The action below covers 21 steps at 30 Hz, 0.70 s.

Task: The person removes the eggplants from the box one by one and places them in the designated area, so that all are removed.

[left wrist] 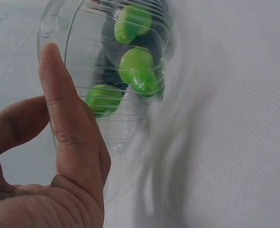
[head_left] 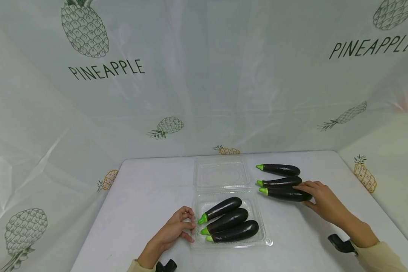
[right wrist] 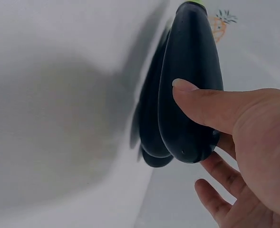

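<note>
My right hand (head_left: 321,198) pinches the thick end of a dark eggplant (head_left: 283,194), thumb on the near side and fingers beyond it, as the right wrist view shows. Right behind it lies another eggplant (head_left: 278,182), and a further eggplant (head_left: 280,169) is at the back. A hinged clear plastic container (head_left: 229,246) stands with its lid folded back. My left hand (head_left: 177,228) grips its left rim between thumb and fingers. Inside the container, three eggplants (head_left: 237,231) lie side by side, their green stem ends (left wrist: 137,65) pointing towards the left hand.
The container's lid (head_left: 221,174) lies flat behind its base, left of the loose eggplants. A white table (head_left: 149,189) carries everything. Behind it and at both sides hangs a pale sheet (head_left: 224,75) printed with pineapples.
</note>
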{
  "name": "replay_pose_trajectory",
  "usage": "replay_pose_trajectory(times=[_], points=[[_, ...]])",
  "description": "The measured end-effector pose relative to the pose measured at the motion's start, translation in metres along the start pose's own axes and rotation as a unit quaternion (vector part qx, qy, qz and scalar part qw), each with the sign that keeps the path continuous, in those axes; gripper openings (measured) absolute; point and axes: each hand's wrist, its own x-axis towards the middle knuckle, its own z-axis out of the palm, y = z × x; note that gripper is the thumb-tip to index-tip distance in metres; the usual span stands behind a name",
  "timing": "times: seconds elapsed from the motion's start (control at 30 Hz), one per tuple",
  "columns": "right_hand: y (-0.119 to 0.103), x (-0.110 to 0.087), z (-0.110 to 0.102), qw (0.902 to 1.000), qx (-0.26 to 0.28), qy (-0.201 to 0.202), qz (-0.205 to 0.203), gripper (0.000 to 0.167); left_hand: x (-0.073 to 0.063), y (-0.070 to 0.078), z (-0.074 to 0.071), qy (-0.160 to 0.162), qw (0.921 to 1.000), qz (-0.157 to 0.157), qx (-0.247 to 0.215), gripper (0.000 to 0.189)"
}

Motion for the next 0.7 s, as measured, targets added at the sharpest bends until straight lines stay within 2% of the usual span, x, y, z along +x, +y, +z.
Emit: replay_pose_trajectory(times=[0.7], points=[[0.005, 0.0, 0.017, 0.9993, -0.024, -0.023, 0.015, 0.061, 0.0, 0.001, 0.0, 0.0, 1.0, -0.001, 0.001, 0.037]])
